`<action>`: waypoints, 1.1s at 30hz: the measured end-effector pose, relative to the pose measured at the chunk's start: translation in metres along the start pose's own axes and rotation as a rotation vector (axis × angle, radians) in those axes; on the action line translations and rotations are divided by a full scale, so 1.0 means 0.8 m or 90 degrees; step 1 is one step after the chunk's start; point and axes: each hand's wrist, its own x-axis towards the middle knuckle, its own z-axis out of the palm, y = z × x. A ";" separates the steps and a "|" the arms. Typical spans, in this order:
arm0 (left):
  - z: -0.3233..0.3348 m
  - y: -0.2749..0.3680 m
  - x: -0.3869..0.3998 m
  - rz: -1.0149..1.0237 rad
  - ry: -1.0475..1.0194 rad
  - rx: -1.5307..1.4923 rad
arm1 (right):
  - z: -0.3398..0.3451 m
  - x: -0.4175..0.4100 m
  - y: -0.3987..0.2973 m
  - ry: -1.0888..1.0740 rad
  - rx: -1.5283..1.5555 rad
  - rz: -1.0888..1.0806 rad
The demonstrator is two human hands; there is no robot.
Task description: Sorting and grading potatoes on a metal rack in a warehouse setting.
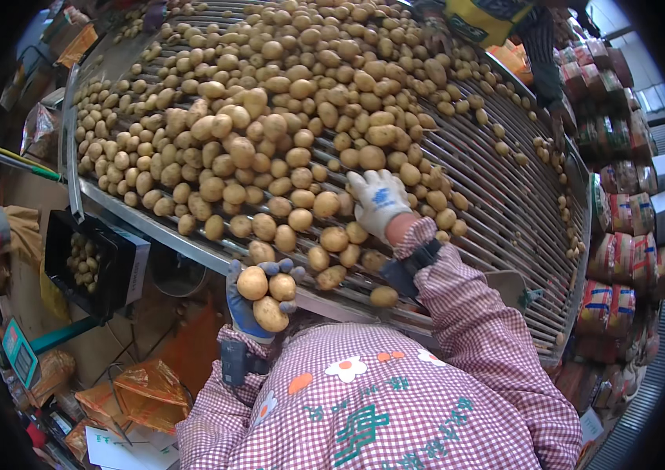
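Observation:
My left hand [256,299], in a blue-grey work glove, cradles several potatoes [270,314] just off the near edge of a slatted metal sorting table [462,176]. Reaching over the slats is my right hand [380,201] in a white knit glove, back upward. Its fingertips touch potatoes in the pile, and the glove hides whether any is gripped. A large heap of loose potatoes [274,126] covers the table's middle and left, thinning out on the right.
Below the left edge stands a black crate [83,267] of potatoes, near a scale display [20,352] and orange bags [150,395]. Another person's hand [438,35] is at the heap's far side. Packed bags [620,205] are stacked at the right.

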 end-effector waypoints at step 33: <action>0.050 0.339 -0.024 0.074 0.013 -0.029 | -0.025 0.187 -0.391 -0.260 0.936 -0.163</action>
